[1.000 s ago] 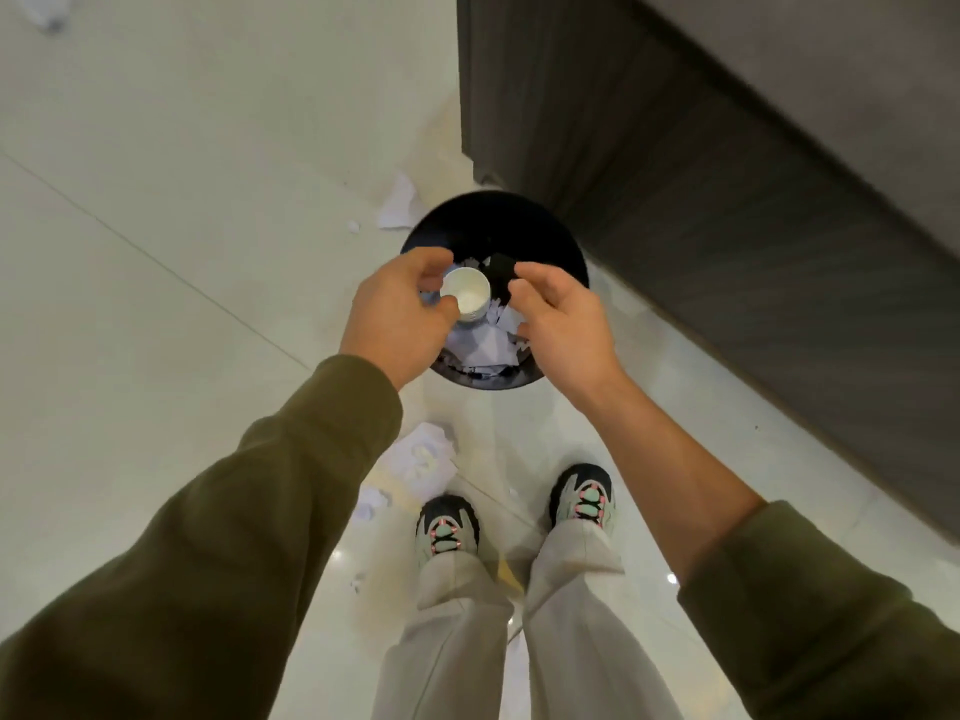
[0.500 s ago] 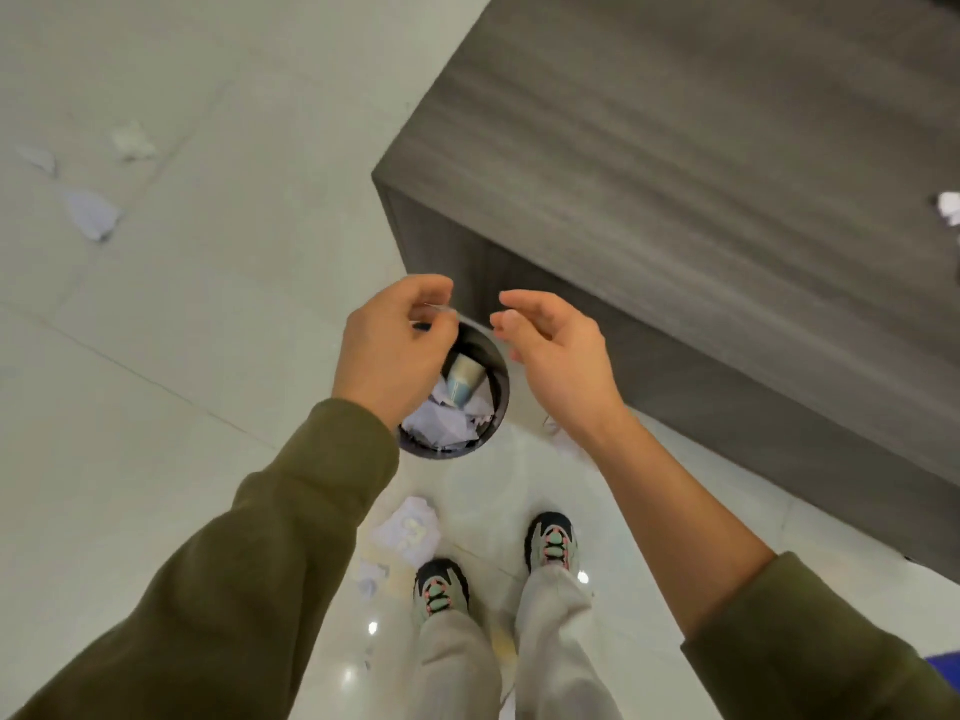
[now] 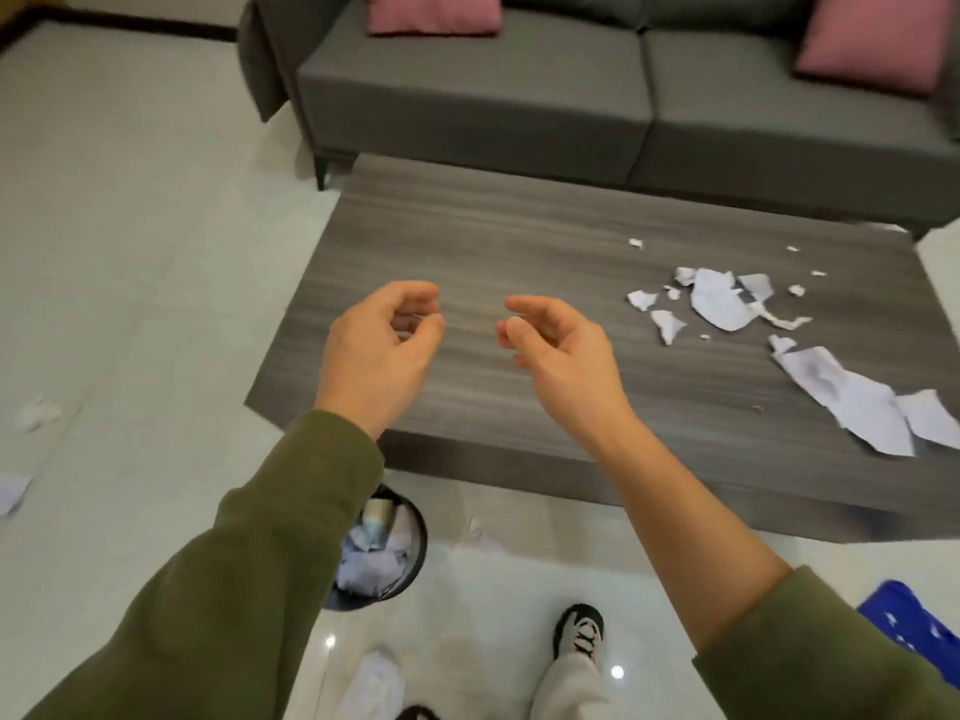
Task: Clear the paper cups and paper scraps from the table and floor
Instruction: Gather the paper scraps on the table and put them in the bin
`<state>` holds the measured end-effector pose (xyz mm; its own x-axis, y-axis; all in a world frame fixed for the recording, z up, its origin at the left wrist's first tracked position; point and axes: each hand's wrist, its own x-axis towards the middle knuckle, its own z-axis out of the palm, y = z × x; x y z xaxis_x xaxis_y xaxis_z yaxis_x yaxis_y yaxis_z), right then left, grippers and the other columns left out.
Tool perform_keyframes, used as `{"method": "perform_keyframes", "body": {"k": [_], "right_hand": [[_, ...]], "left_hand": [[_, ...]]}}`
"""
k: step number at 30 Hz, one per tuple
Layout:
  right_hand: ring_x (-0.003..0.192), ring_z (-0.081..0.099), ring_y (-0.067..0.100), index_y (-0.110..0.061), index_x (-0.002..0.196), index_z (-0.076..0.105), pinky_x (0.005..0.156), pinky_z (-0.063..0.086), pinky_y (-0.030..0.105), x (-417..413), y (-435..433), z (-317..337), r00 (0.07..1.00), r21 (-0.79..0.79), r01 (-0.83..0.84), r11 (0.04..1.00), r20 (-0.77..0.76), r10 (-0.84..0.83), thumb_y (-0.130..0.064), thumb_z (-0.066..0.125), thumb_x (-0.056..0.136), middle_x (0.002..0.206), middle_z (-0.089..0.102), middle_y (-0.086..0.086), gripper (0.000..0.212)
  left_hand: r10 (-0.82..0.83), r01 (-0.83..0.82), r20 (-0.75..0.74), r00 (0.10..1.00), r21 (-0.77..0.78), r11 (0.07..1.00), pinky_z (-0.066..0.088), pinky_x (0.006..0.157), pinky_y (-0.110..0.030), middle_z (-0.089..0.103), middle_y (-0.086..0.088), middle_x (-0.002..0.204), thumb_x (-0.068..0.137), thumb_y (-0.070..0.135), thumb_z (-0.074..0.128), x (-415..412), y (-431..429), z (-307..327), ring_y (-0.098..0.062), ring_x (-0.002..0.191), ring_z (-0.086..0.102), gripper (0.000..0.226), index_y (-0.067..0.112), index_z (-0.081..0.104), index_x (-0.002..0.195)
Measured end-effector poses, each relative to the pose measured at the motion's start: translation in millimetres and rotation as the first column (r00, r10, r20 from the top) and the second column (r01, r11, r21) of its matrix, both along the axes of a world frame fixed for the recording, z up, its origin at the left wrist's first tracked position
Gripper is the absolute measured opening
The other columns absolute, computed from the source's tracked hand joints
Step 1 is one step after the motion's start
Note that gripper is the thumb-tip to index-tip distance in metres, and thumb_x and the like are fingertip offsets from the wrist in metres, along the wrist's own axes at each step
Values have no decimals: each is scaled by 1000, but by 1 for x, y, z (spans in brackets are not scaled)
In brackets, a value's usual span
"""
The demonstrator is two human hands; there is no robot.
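My left hand [image 3: 382, 350] and my right hand [image 3: 558, 350] hover side by side over the near left part of the dark wooden table [image 3: 493, 241], both empty with fingers loosely curled and apart. White paper scraps [image 3: 722, 304] lie on the table's right side, with larger torn sheets [image 3: 857, 397] near its right front edge. A black waste bin [image 3: 387, 556] stands on the floor under my left forearm, holding crumpled paper and a paper cup [image 3: 376, 517]. More scraps lie on the floor at the far left [image 3: 36, 413] and by my feet [image 3: 376, 678].
A grey sofa [image 3: 571, 96] with pink cushions [image 3: 434, 13] stands behind the table. A blue object [image 3: 914, 626] lies on the floor at the lower right. My shoe [image 3: 579, 631] is on the glossy light tiles in front of the table.
The cup left my left hand and now sits in the bin. My view lifted from the bin to the table, and both hands rose over the tabletop, empty.
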<state>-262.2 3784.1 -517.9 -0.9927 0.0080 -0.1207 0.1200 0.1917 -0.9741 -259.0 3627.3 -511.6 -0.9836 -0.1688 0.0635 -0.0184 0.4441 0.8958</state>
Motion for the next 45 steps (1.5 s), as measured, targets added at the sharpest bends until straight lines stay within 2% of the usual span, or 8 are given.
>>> {"method": "perform_keyframes", "body": {"k": [7,14,19,24,28,34,40,45], "right_hand": [[97,64,24,-25,101,58,87,51,38,-37,123,12,990,2,142,990,8,-142,-15,55,91,100,68,10,14],[95,64,19,-13,111,60,88,51,33,-83,238,1,968,-10,250,968,40,-249,-14,56,91,101,67,8,21],[90,64,12,-16,112,59,74,52,20,-105,284,-22,960,-27,270,963,86,-267,-16,57,91,100,67,4,22],[94,62,11,-18,109,60,79,50,20,-135,302,-51,949,-9,295,955,118,-292,-14,58,90,101,66,3,19],[79,61,-7,-24,101,61,71,49,10,-164,316,-71,942,20,319,948,105,-319,-13,59,89,90,65,-10,16],[76,59,-8,-24,101,60,72,47,8,-208,327,-109,934,36,335,942,121,-337,-12,60,89,89,64,-12,17],[89,61,3,-16,111,62,83,50,22,-234,329,-147,932,39,305,951,191,-307,-14,61,87,103,66,0,24],[89,61,4,-13,113,61,88,50,26,-251,336,-187,938,51,256,965,229,-260,-14,61,87,95,65,-5,26]], "left_hand": [[-156,156,6,988,-16,988,43,69,-2,63,12,90,86,12,61,-58,123,20,1,78,57,19,20,63,104],[-231,232,32,972,-19,973,45,70,-5,63,6,92,86,9,61,-111,234,13,1,77,56,20,21,62,102],[-242,244,62,968,-30,969,44,70,-6,63,8,89,85,6,61,-140,273,-11,3,75,56,21,22,61,99],[-255,259,105,961,-20,966,43,68,-4,63,9,88,83,5,62,-175,293,-46,4,73,57,23,21,61,99],[-279,283,140,950,-7,959,44,69,-5,63,9,88,82,4,62,-213,307,-77,3,74,57,24,20,62,100],[-287,292,183,940,0,956,42,67,-1,62,18,86,81,4,63,-259,323,-128,3,75,58,27,27,59,96],[-282,310,312,907,-43,950,49,82,-28,65,4,95,81,5,63,-278,339,-171,-13,83,61,26,16,64,104],[-188,286,394,900,-208,935,47,89,-30,66,1,106,80,13,63,-294,343,-209,-15,91,61,32,18,63,112]]}}
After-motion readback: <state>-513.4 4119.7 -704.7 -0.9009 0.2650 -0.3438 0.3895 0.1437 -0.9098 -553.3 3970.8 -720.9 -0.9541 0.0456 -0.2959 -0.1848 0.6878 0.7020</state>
